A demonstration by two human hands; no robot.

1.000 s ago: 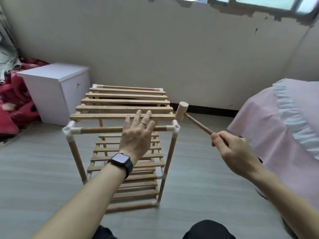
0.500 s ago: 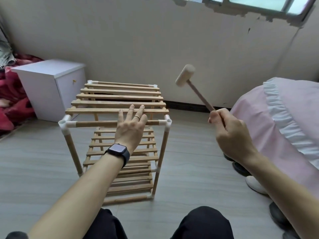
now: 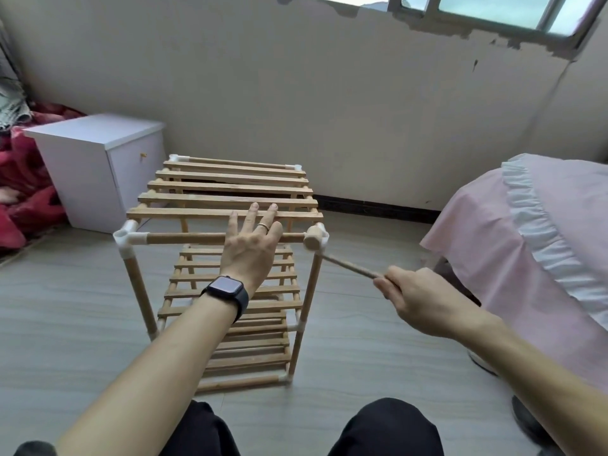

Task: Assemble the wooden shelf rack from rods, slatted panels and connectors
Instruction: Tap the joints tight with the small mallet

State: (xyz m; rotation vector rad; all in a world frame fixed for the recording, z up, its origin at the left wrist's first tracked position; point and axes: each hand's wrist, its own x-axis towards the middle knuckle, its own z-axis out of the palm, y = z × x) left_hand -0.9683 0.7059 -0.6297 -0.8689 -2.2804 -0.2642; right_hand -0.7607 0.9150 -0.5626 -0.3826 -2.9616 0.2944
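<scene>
The wooden shelf rack (image 3: 184, 238) stands upright on the floor in front of me, with slatted panels on three levels and white connectors at the corners. My left hand (image 3: 251, 246) lies flat with straight fingers on the top front rod and nearest slat. My right hand (image 3: 416, 299) grips the handle of a small wooden mallet (image 3: 314, 238). The mallet's head sits on the near right top connector (image 3: 324, 237), mostly covering it. The near left top connector (image 3: 126, 237) is in plain sight.
A white cabinet (image 3: 95, 166) stands left of the rack, with red bedding (image 3: 23, 189) beyond it. A pink-covered bed (image 3: 533, 245) fills the right side, shoes (image 3: 526, 419) beneath it. The wall runs close behind the rack. My knees (image 3: 385, 426) are at the bottom edge.
The mallet was on the near right corner, was raised high half a second ago, and is down on that connector again. My left hand stayed flat on the top.
</scene>
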